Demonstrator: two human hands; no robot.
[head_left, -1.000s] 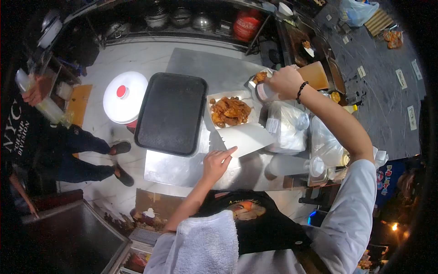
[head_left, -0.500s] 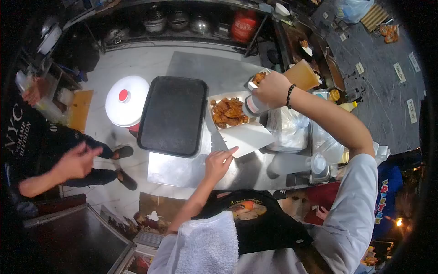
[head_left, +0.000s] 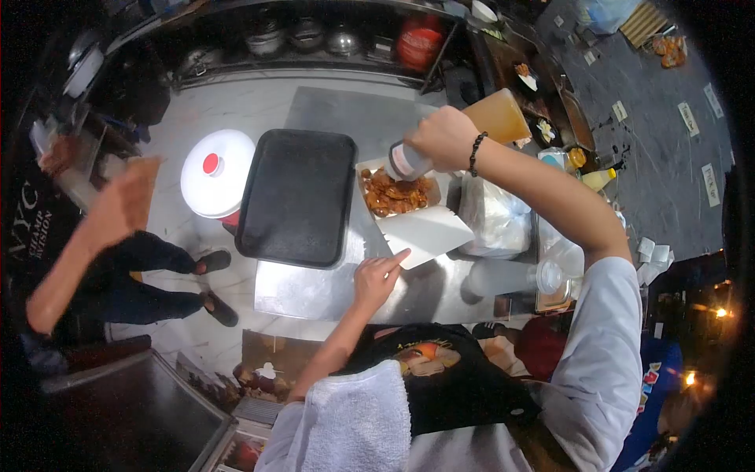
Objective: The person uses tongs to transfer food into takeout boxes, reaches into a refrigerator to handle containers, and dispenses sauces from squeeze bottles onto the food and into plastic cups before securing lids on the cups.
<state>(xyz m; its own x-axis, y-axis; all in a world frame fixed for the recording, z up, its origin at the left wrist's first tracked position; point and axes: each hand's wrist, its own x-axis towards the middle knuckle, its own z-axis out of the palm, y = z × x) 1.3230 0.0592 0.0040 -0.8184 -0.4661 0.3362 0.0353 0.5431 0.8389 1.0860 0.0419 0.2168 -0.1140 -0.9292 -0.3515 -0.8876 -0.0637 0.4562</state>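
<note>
My right hand (head_left: 445, 138) is closed around a shaker bottle (head_left: 409, 161), tipped with its end down over the saucy fried chicken pieces (head_left: 397, 197). The chicken fills an open paper takeout box (head_left: 363, 175) on the metal table. Toward me, the white lid (head_left: 425, 236) of the box lies folded back. At the lid's near corner, my left hand (head_left: 374, 282) rests with the index finger stretched out onto it. Whether the left thumb grips the edge from below is hidden.
A black tray (head_left: 297, 197) lies left of the box, beside a white-lidded container (head_left: 218, 173). Plastic bags (head_left: 495, 216), a clear bottle (head_left: 511, 279) and a jug of amber liquid (head_left: 499, 118) stand to the right. A co-worker's arm (head_left: 102, 212) is at far left.
My right hand and the shaker bottle have moved left and up, over the far part of the chicken. My left hand stays on the lid. The co-worker's arm has risen.
</note>
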